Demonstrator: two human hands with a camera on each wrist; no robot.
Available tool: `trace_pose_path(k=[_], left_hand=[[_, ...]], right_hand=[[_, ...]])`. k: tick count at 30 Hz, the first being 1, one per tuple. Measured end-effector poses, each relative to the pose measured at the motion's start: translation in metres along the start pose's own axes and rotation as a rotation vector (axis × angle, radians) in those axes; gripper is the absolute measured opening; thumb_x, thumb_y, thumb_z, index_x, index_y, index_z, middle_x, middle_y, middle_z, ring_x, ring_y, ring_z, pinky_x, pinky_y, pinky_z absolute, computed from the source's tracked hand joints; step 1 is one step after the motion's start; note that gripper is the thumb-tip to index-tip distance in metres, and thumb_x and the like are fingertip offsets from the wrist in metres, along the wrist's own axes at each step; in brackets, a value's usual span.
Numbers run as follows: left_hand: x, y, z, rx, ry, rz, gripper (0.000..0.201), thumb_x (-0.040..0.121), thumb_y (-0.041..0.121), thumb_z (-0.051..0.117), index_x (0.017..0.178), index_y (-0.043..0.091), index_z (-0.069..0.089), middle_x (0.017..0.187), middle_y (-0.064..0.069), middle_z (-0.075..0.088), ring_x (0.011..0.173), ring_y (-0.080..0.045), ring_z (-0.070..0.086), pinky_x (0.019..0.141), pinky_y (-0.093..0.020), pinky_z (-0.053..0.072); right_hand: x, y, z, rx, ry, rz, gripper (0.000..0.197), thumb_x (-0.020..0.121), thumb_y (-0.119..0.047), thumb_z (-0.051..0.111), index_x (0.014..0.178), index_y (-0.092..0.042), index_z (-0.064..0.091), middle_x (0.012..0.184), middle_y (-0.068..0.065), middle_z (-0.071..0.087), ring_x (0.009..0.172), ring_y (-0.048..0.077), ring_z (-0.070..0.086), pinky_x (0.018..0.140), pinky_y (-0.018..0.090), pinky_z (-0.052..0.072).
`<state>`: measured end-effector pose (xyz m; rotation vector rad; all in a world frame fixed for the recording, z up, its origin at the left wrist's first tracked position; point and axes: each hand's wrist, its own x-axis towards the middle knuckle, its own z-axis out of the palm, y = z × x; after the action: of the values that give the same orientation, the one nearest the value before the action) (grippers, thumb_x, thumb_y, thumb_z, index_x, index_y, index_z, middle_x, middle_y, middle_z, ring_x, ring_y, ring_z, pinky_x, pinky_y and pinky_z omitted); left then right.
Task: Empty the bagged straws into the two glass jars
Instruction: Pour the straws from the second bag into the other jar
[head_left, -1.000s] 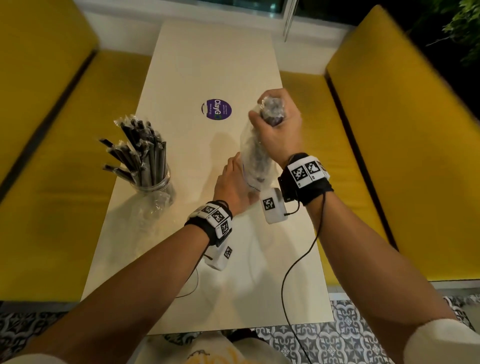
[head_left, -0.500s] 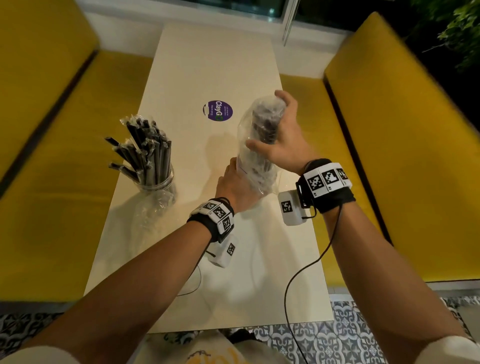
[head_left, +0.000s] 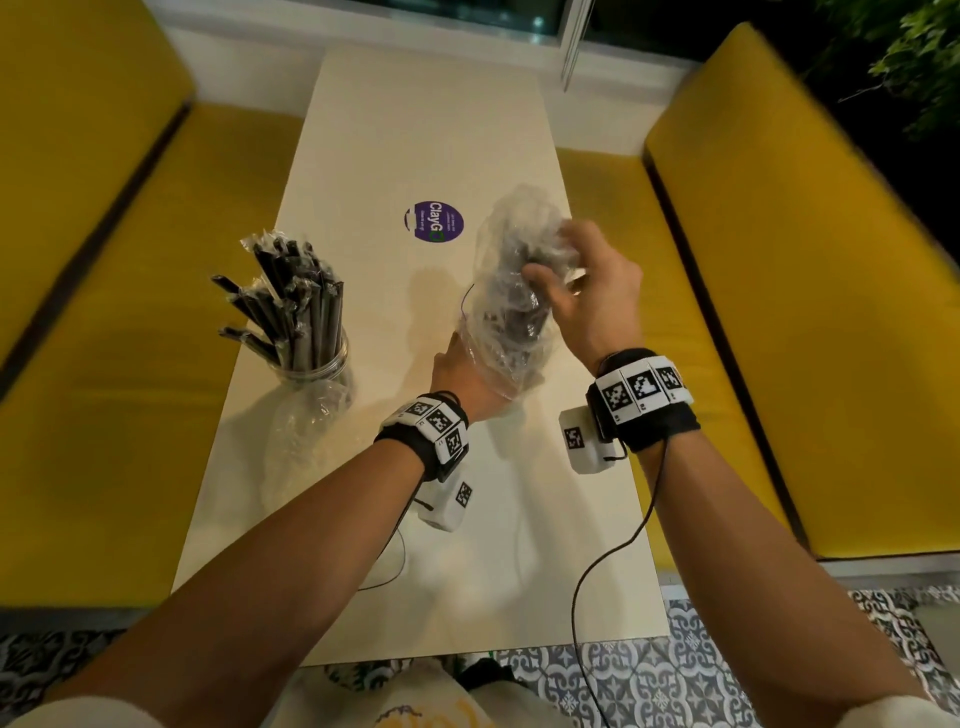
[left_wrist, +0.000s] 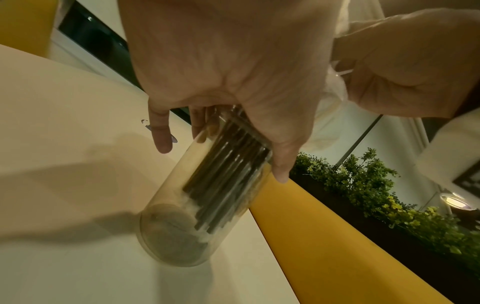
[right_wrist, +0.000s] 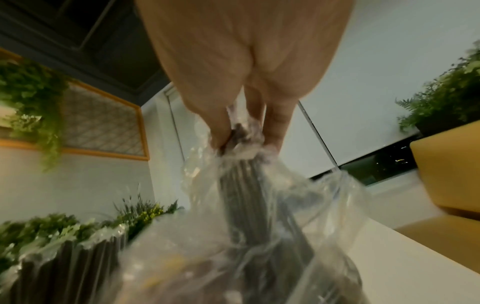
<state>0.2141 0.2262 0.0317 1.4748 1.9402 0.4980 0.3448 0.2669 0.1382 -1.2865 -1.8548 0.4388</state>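
A clear plastic bag (head_left: 511, 270) of dark straws stands upside down over the second glass jar (left_wrist: 197, 205), right of the table's middle. In the head view the bag hides that jar. My left hand (left_wrist: 221, 156) grips the jar round its upper part; dark straws (left_wrist: 228, 176) reach down inside it. My right hand (head_left: 553, 254) pinches the bag's upper end with the straw tips inside, thumb and fingers closed on them in the right wrist view (right_wrist: 245, 142). The first jar (head_left: 311, 358) at the table's left is packed with wrapped straws (head_left: 296, 296).
An empty, crumpled clear bag (head_left: 301, 436) lies just in front of the first jar. A round purple sticker (head_left: 434, 222) marks the cream table (head_left: 426, 130). Yellow benches (head_left: 779, 291) run along both long sides. Sensor cables trail on the table's near part.
My right hand let go of the bag's top, slid down its right side, and now pinches the upper part again. The bag's loose top has puffed up. My left hand stayed on the jar.
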Motion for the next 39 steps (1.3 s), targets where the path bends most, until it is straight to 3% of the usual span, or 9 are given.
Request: trace_pose_path(k=[5,10,14,19,24,28,32,36,39], left_hand=[[0.004,0.003,0.003,-0.007,0.033,0.008,0.107,0.061,0.076,0.066,0.15,0.023,0.042,0.14,-0.002,0.062,0.125,-0.029,0.064,0.105,-0.053,0.055],[0.0,0.003,0.001,-0.068,-0.011,-0.014,0.094,0.068,0.069,0.076,0.143,0.02,0.051,0.135,-0.005,0.065,0.121,-0.031,0.067,0.107,-0.05,0.055],[0.007,-0.003,0.008,-0.163,0.016,-0.037,0.105,0.05,0.08,0.083,0.138,0.03,0.054,0.125,0.008,0.07,0.11,-0.019,0.07,0.1,-0.04,0.06],[0.009,-0.013,0.008,-0.295,-0.06,-0.098,0.071,0.069,0.046,0.095,0.124,0.018,0.058,0.101,0.008,0.065,0.105,-0.022,0.073,0.087,-0.025,0.056],[0.005,-0.017,0.01,-0.41,0.028,-0.049,0.116,0.046,0.067,0.097,0.145,0.021,0.057,0.134,0.001,0.07,0.121,-0.021,0.069,0.105,-0.03,0.054],[0.011,-0.015,0.012,-0.397,0.067,-0.049,0.126,0.031,0.083,0.092,0.14,0.035,0.052,0.132,0.011,0.065,0.121,-0.014,0.067,0.108,-0.04,0.056],[0.002,-0.011,0.004,-0.385,0.152,0.002,0.117,0.05,0.054,0.103,0.142,0.022,0.038,0.142,0.0,0.051,0.132,-0.019,0.053,0.114,-0.041,0.048],[0.02,-0.03,0.016,-0.361,0.146,0.037,0.111,0.038,0.08,0.093,0.133,0.035,0.056,0.127,0.012,0.067,0.115,-0.012,0.068,0.099,-0.041,0.062],[0.008,-0.022,0.005,-0.34,0.124,0.05,0.11,0.048,0.067,0.095,0.141,0.029,0.05,0.134,0.006,0.062,0.123,-0.017,0.064,0.106,-0.041,0.058]], right_hand=[[-0.003,0.008,-0.003,-0.097,-0.15,-0.073,0.061,0.091,-0.031,0.078,0.142,-0.014,0.051,0.138,0.005,0.06,0.119,0.017,0.059,0.1,0.037,0.053],[-0.006,0.01,-0.006,-0.126,-0.296,-0.095,0.072,0.089,0.0,0.072,0.152,-0.023,0.046,0.146,0.006,0.054,0.12,0.02,0.059,0.1,0.044,0.058],[-0.007,0.007,-0.008,-0.014,0.081,-0.139,0.053,0.09,-0.002,0.074,0.139,-0.015,0.059,0.127,-0.005,0.063,0.099,0.008,0.06,0.079,0.018,0.056],[-0.014,0.006,-0.005,-0.073,-0.003,-0.164,0.047,0.098,-0.017,0.07,0.143,-0.017,0.056,0.128,0.002,0.064,0.11,0.016,0.06,0.093,0.035,0.055],[-0.016,0.003,-0.007,-0.055,0.137,-0.153,0.043,0.098,-0.014,0.068,0.14,-0.016,0.061,0.118,0.003,0.057,0.098,0.013,0.056,0.076,0.026,0.057],[-0.012,-0.009,-0.017,-0.002,0.365,-0.157,0.036,0.102,-0.013,0.064,0.138,-0.006,0.061,0.116,0.017,0.058,0.092,0.012,0.053,0.064,0.006,0.042],[-0.014,-0.015,-0.025,-0.003,0.439,-0.192,0.039,0.104,-0.016,0.063,0.14,-0.002,0.057,0.12,0.017,0.055,0.1,0.004,0.048,0.069,0.007,0.041],[-0.016,-0.018,-0.028,0.007,0.421,-0.172,0.036,0.1,-0.01,0.064,0.135,-0.002,0.061,0.116,0.017,0.053,0.106,0.017,0.052,0.088,0.009,0.041],[-0.02,-0.022,-0.028,-0.012,0.36,-0.113,0.036,0.099,-0.011,0.063,0.135,-0.005,0.063,0.116,0.011,0.053,0.104,0.013,0.051,0.089,0.002,0.036]])
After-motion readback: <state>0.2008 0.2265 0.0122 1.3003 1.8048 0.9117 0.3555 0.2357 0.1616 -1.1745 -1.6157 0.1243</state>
